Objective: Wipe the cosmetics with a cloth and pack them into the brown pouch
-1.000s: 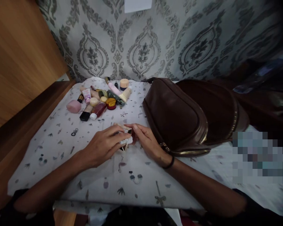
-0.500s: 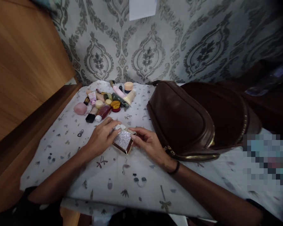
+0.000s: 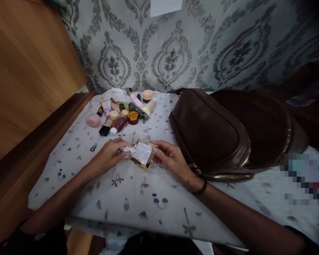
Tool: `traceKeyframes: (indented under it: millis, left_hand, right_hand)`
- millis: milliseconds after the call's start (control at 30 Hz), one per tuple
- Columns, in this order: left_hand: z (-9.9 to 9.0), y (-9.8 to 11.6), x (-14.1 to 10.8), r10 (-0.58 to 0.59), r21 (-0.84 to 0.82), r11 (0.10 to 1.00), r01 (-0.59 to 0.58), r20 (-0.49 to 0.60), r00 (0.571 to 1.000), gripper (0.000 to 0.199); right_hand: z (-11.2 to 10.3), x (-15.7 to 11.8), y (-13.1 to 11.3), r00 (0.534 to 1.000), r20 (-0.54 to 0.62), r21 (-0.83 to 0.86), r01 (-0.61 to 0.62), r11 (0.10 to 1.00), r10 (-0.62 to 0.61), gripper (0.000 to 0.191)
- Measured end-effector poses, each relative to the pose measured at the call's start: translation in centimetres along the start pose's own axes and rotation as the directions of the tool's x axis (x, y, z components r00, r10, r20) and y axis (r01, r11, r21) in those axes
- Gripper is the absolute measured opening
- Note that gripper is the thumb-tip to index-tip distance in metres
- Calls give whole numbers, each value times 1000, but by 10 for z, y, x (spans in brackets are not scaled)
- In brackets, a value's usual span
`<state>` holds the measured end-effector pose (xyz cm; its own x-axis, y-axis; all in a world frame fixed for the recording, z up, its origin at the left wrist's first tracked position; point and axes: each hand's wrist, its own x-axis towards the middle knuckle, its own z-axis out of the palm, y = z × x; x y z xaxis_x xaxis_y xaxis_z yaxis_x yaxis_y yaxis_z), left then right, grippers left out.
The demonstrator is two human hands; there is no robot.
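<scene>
A square compact case (image 3: 142, 153) with a glittering silver top and gold edges is held over the printed cloth. My right hand (image 3: 172, 159) grips its right edge, thumb on top and fingers at the side and beneath. My left hand (image 3: 110, 154) pinches a crumpled white tissue (image 3: 127, 151) against the left edge of the compact. Parts of the fingers on both hands are hidden behind what they hold.
Beyond my hands lies a cluster of cosmetics: a pink sponge (image 3: 93, 120), a red bottle (image 3: 118, 124), an amber-lidded jar (image 3: 133, 117) and several tubes. A brown leather bag (image 3: 207, 131) with gold zips stands at right. A wooden panel (image 3: 29, 71) borders the left.
My left hand has drawn the tissue from the compact's top left corner down to its left edge, uncovering more of the glittering top. The right hand keeps its hold. The view has shifted slightly.
</scene>
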<state>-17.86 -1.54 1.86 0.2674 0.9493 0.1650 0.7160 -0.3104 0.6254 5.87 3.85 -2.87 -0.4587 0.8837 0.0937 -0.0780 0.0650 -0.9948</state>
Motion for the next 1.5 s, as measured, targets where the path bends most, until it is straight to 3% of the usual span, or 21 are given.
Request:
traceKeyframes:
  millis: [233, 367, 733, 933, 1100, 1233, 1333, 1500]
  left_hand:
    - [-5, -8, -20, -24, -92, 995, 30, 70, 997, 20]
    - [-4, -2, -22, -23, -70, 997, 26, 43, 999, 20]
    - [18, 40, 25, 98, 118, 990, -81, -143, 985, 19]
    - [25, 59, 27, 223, 156, 964, -216, -33, 974, 26]
    - [19, 58, 9, 281, 195, 935, -297, 108, 954, 27]
    - [14, 53, -5, 260, 218, 929, -300, 193, 946, 29]
    - [13, 42, -8, 219, 177, 954, -242, 143, 965, 29]
    - [12, 24, 3, 120, 149, 983, -104, -104, 987, 23]
  right_hand:
    - [1, 1, 0, 1000, -5, 13, -3, 1000, 3, 42]
    - [0, 1, 1, 1000, -2, -18, 27, 999, -27, 43]
    - [2, -2, -8, 995, 8, -85, 98, 992, -97, 50]
    - [0, -2, -8, 989, 24, -82, 146, 986, -145, 54]
    - [1, -2, -6, 993, 6, -84, 116, 990, -116, 55]
    - [1, -1, -3, 995, 21, -85, 98, 992, -97, 54]
    - [0, -1, -3, 993, 29, -102, 120, 988, -118, 50]
    - [0, -2, -4, 989, 34, -135, 145, 980, -142, 43]
